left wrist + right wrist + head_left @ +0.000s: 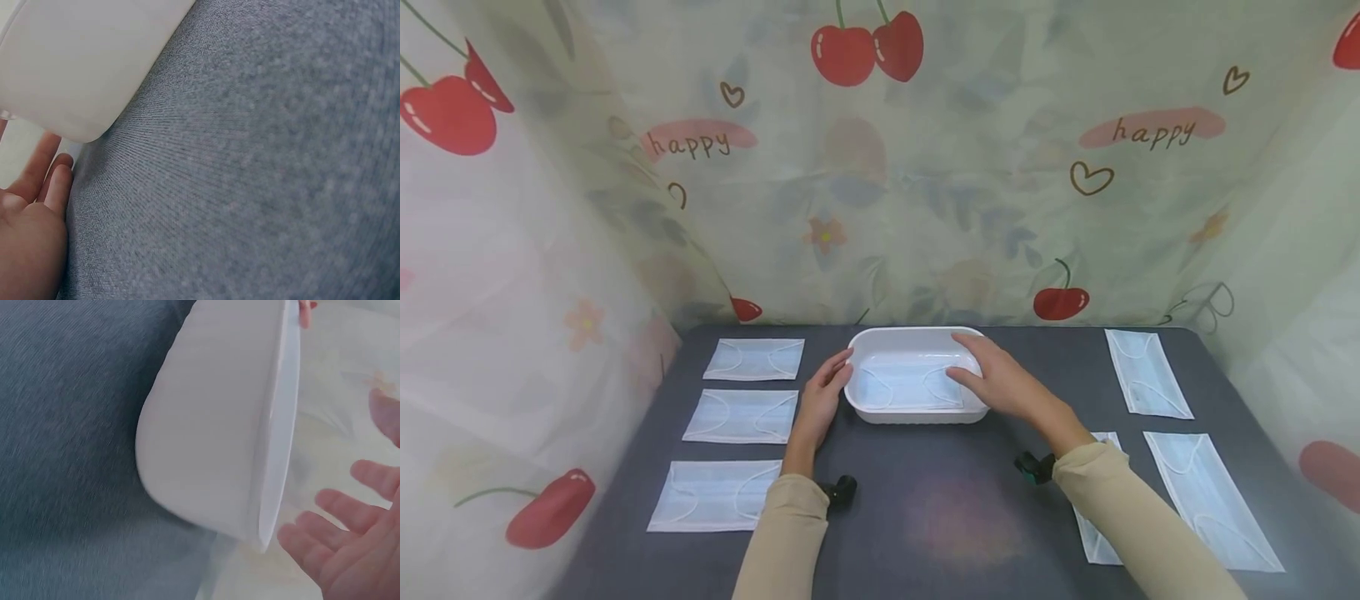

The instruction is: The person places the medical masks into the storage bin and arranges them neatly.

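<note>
Note white tray at the far middle of the dark table, long side toward the person; inside, flat on the bottom, note one pale blue mask set lengthwise, ear loops uppermost; find left hand at the left end of the tray, fingers nearly straight, touching the rim and end wall rather than curled round them; read much the same in the left wrist view, fingers partly hidden behind the tray; find right hand at the right end, thumb and fingers spread wide, overlapping the rim and the inside in the head view; read a slight gap between fingertips and rim in the right wrist view; at left, log far left mask, middle left mask and near left mask in a column, all crosswise, loops up; at right, log far right mask and near right mask, long sides running away from the person; beside the latter, log a further mask partly covered from view by the right sleeve; see small black devices at both wrists; behind the table, see pale curtain printed with red cherries, brown hearts and "happy".
</note>
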`<state>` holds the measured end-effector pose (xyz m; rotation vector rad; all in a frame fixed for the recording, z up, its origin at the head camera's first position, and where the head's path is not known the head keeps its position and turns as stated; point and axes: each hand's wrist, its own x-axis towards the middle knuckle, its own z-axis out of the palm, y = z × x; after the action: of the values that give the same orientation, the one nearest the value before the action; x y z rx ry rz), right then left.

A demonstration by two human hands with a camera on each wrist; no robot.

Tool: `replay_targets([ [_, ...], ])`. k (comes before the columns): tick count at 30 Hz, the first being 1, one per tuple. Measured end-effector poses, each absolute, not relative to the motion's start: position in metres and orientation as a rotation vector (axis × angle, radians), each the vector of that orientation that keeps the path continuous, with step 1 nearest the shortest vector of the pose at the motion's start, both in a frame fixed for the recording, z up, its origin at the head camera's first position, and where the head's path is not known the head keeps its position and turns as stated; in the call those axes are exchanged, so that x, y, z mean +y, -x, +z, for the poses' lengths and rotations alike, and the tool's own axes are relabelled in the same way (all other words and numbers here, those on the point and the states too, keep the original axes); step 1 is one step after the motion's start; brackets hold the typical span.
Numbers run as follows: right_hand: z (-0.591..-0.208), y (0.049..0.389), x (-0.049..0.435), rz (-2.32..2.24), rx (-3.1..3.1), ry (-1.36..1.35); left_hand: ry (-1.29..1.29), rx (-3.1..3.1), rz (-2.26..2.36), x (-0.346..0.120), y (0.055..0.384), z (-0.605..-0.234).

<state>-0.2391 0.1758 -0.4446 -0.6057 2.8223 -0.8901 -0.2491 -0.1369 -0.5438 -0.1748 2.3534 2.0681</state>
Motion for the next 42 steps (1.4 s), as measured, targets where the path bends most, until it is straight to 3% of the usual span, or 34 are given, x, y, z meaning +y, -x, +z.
replay_targets([
  [13, -0.454, 0.224, 0.197, -0.506, 3.082, 0.602, 0.156, 2.369, 2.063, -0.138, 0.249, -0.544],
  [42, -0.459, 0.197, 0.285, -0.473, 3.033, 0.350, 0.158, 2.349, 2.068, -0.137, 0.250, -0.544],
])
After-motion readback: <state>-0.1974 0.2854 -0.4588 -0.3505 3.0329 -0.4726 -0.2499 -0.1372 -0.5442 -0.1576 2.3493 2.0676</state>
